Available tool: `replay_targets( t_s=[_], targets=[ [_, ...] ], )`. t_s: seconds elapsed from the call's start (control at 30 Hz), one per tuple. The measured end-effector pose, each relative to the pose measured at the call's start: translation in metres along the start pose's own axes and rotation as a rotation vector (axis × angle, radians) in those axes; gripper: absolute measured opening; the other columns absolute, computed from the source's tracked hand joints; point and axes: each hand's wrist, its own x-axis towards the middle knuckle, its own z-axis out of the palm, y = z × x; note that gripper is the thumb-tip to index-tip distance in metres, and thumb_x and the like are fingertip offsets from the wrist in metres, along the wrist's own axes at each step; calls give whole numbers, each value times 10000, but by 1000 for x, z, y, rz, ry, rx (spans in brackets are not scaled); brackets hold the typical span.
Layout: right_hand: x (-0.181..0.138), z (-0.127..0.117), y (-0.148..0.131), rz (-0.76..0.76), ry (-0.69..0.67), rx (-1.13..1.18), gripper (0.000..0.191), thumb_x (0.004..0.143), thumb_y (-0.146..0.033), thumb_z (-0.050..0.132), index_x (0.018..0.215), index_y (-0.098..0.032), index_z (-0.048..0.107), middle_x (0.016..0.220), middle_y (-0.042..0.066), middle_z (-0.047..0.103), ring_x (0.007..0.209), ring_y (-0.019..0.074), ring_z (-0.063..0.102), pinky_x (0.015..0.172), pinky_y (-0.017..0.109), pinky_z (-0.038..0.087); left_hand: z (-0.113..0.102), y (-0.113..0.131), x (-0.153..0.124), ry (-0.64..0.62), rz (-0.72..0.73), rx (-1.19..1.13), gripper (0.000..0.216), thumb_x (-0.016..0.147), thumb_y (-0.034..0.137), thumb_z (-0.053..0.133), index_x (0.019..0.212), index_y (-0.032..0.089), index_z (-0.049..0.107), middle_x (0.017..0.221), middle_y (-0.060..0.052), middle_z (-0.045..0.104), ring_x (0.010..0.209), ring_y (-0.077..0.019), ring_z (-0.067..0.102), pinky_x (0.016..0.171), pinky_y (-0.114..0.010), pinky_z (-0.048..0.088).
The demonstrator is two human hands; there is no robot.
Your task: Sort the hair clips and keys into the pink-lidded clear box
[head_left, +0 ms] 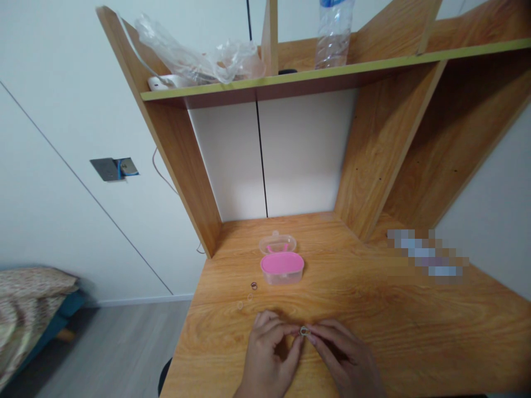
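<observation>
My left hand (pixel 269 354) and my right hand (pixel 346 356) meet at the near edge of the wooden desk (pixel 373 309). Both pinch a tiny ring-shaped thing, likely a small elastic band (pixel 304 330), between their fingertips. Farther back on the desk stands a small pink plastic box (pixel 282 268) with its clear lid (pixel 277 243) open behind it. A dark small band (pixel 254 285) and two pale ones (pixel 244 301) lie on the desk left of the box, a short way beyond my left hand.
The desk has wooden side panels and a shelf (pixel 332 74) above, holding a crumpled clear plastic bag (pixel 199 55) and a plastic bottle (pixel 334 33). A blurred-out patch (pixel 427 257) lies at the right. A bed (pixel 29 309) stands at lower left, beside grey floor.
</observation>
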Motion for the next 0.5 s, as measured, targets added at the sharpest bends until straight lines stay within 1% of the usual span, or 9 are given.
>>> replay_targets(
  t_s=[0.1,0.2,0.33,0.5],
  targets=[
    [-1,0,3,-6,-20,-11,215,957,-405,597,982,-296,780,920,50,754,850,200,732,775,249,614,0,-1,0,-23,7,5,124,873,150,673,929,228,751,749,-33,735,748,-205,616,700,-335,509],
    [-1,0,6,-10,-32,-27,195,959,-376,596,1004,-309,773,938,38,753,872,192,734,800,242,611,0,-3,-1,-34,6,-5,119,885,163,677,953,228,750,767,-35,743,754,-206,609,697,-333,507],
    [-2,0,8,-13,-35,-30,201,965,-375,585,989,-302,771,928,34,752,861,188,738,792,238,614,0,-6,-2,-40,15,-17,112,890,170,687,968,228,744,782,-28,746,767,-208,602,702,-333,503],
    [0,-1,8,-15,-40,-53,187,950,-371,615,1001,-300,779,929,40,764,856,193,740,781,246,618,0,-6,-2,-53,23,-17,135,878,126,682,945,230,735,798,-23,750,786,-208,609,716,-334,501]
  ],
)
